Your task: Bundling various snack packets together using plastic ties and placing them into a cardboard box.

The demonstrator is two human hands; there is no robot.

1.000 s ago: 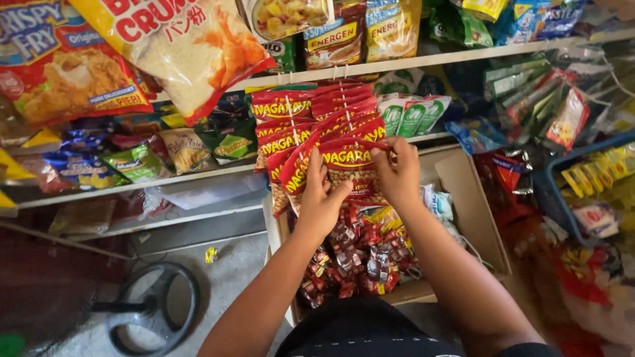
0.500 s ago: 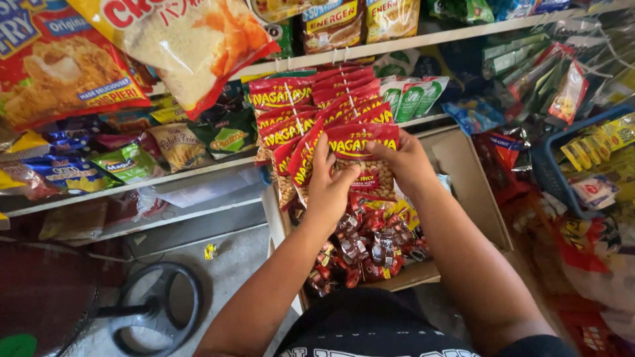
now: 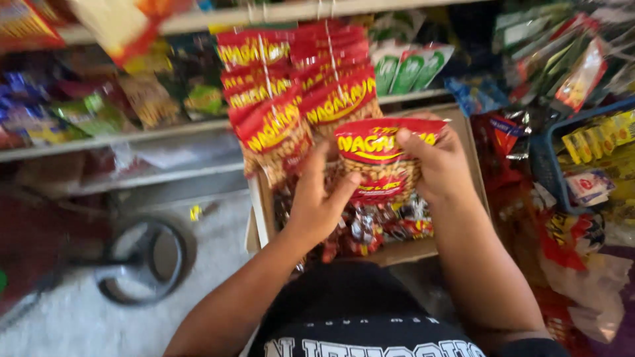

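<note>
Both my hands hold one small red packet of peanuts [image 3: 378, 158] in front of me. My left hand [image 3: 317, 198] grips its left side with the thumb on the front. My right hand [image 3: 440, 165] pinches its top right corner. Just behind and to the left hang several more red peanut packets [image 3: 297, 86] in strips from the shelf edge [image 3: 198, 18]. Below my hands an open cardboard box [image 3: 403, 251] holds many small wrapped candies [image 3: 380, 225].
Shelves with snack bags [image 3: 86, 106] run along the left. Green sachets [image 3: 410, 66] hang to the right of the peanut strips. A blue basket [image 3: 582, 152] with yellow packets stands at the right. A round black fan base [image 3: 142, 261] lies on the grey floor.
The packet has come away from the hanging strip and sits lower and closer to me, in both hands. The view has tipped downward and blurred; the upper shelf bags have slid out of frame.
</note>
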